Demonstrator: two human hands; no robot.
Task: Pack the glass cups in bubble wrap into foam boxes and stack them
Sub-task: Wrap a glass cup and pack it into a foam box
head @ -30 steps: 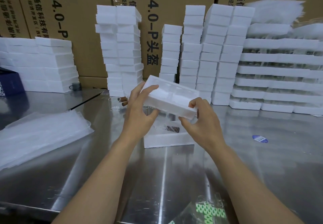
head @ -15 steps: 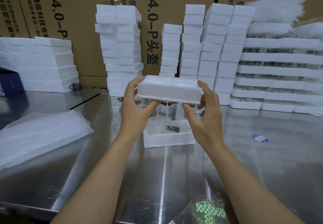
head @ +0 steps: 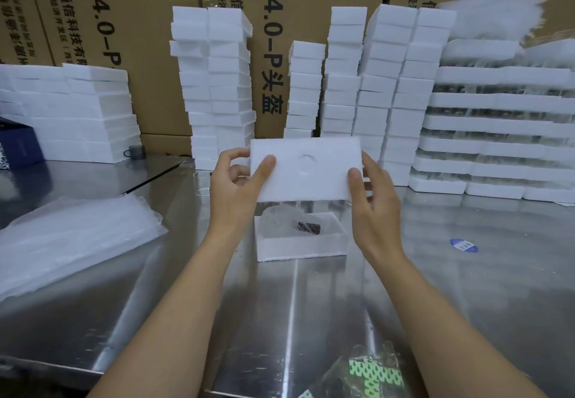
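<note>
A white foam lid [head: 306,169] is held in the air, its flat back facing me. My left hand [head: 238,184] pinches its left edge and my right hand [head: 373,198] grips its right edge. Below it an open foam box [head: 300,243] sits on the steel table, with a bubble-wrapped cup [head: 291,222] lying inside. A bare glass cup [head: 202,183] stands behind my left hand.
Tall stacks of foam boxes [head: 214,86] line the back against cardboard cartons [head: 124,24]. Foam trays of glasses [head: 497,130] are stacked at the right. A pile of bubble-wrap bags [head: 71,242] lies at the left. A plastic bag with green print [head: 370,372] lies near the front edge.
The lid has been turned over between both hands, from open side up, through edge-on, to its flat back facing me, and it now hangs lower over the open box.
</note>
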